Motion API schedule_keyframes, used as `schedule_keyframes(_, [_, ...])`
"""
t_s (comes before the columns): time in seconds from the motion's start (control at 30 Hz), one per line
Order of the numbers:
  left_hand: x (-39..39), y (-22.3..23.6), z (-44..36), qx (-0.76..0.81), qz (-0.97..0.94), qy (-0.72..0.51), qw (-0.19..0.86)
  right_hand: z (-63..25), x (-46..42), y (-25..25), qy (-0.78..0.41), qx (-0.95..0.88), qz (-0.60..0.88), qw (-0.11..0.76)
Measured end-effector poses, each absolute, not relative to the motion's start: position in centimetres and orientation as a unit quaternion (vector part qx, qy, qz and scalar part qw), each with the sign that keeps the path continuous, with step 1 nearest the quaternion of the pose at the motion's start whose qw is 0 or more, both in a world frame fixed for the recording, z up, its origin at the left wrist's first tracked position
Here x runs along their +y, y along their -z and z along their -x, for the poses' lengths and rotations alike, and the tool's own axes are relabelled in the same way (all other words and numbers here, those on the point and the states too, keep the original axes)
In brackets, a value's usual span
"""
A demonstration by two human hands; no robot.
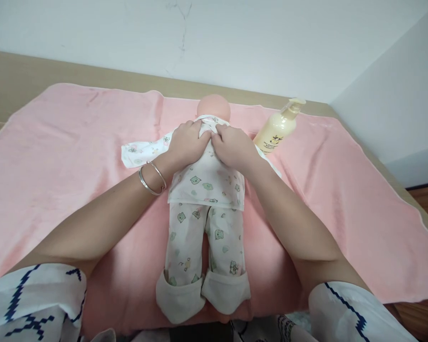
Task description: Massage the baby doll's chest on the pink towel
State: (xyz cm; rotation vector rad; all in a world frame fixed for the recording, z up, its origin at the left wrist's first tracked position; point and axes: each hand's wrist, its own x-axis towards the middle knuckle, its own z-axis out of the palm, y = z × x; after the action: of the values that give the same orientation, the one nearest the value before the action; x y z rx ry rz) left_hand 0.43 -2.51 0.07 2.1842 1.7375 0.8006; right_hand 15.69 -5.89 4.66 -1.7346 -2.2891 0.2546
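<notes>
A baby doll (214, 105) lies on a pink blanket, its bald head toward the wall. It is dressed in a white printed top (209, 183) and matching trousers (221, 232) with the cuffs turned up. My left hand (189, 142), with silver bangles at the wrist, pinches the top's cloth near the neck. Close beside it, my right hand (233, 145) grips the same top, the two thumbs nearly meeting over the chest area. One sleeve stretches out flat to the left; the right sleeve is partly hidden behind my right arm.
A cream pump bottle (276, 128) leans at a tilt right of the doll, by the right sleeve. The pink blanket (67, 142) covers most of the wooden surface (7, 71). A white wall (128, 38) rises behind it, with another wall at the right.
</notes>
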Motion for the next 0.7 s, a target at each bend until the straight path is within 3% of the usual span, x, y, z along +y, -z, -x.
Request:
schedule_keyframes(0.3, [-2.3, 0.8, -0.5, 0.592, -0.739, -0.300, 0.117, -16.8, -4.9, -4.5, -0.124, -0.795, 0.569, 0.170])
schedule_keyframes(0.53, [-2.4, 1.3, -0.5, 0.585, -0.722, -0.347, 0.127, -16.0, -5.9, -5.3, -0.085, -0.765, 0.540, 0.341])
schedule_keyframes(0.7, [-2.3, 1.4, -0.4, 0.581, -0.712, -0.368, 0.141, -15.0, -5.1, -2.7, -0.095, -0.782, 0.554, 0.268])
